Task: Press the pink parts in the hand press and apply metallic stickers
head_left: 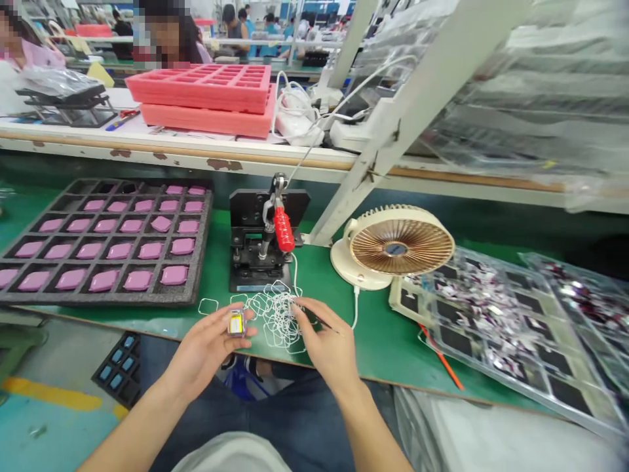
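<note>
Your left hand [209, 347] is pinching a small yellow-faced part [236, 323] over the near desk [383, 341] edge, while your right hand's [327, 341] fingertips are closing on the white ring pile [278, 318], just right.

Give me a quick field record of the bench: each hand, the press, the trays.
left hand: holds a small part with a yellow face
right hand: fingertips in the pile of white rings
press: behind the rings, red handle
dark tray: pink pieces, left of press
fan: right of press
clear trays: far right
</note>
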`<state>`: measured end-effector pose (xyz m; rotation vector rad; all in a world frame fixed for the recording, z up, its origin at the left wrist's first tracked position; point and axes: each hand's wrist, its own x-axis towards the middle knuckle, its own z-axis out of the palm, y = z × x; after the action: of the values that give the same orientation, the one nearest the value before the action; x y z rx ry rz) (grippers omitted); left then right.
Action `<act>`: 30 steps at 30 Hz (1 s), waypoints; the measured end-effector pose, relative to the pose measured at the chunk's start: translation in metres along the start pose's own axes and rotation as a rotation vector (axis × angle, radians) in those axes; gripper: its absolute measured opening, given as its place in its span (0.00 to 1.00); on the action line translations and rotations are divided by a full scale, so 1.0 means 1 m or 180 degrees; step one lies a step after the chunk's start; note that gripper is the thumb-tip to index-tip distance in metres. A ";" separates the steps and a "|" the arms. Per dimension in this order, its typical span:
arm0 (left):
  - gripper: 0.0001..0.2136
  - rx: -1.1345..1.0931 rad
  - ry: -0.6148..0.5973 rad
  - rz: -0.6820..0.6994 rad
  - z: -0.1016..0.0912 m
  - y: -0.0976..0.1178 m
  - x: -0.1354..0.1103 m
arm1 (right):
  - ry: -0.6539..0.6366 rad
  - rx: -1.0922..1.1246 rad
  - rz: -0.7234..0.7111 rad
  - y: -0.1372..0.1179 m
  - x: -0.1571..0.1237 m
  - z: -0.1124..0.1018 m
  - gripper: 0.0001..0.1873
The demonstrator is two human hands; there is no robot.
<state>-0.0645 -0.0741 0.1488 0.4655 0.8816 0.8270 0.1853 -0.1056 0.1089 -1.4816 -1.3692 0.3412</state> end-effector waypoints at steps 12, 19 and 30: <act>0.30 0.0121 0.0210 -0.0436 0.005 -0.025 0.008 | 0.0538 -0.1239 0.0804 0.012 -0.032 -0.107 0.27; 0.25 0.0165 0.0146 -0.0656 0.019 -0.043 0.008 | 0.0622 -0.2914 0.1595 0.068 0.008 -0.251 0.19; 0.21 0.0170 0.0021 -0.0743 0.024 -0.056 -0.003 | 0.0066 -0.3705 0.2000 0.073 0.046 -0.264 0.13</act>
<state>-0.0215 -0.1117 0.1269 0.3977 0.9461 0.5928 0.4437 -0.1792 0.1790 -2.8706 -1.0484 -0.1543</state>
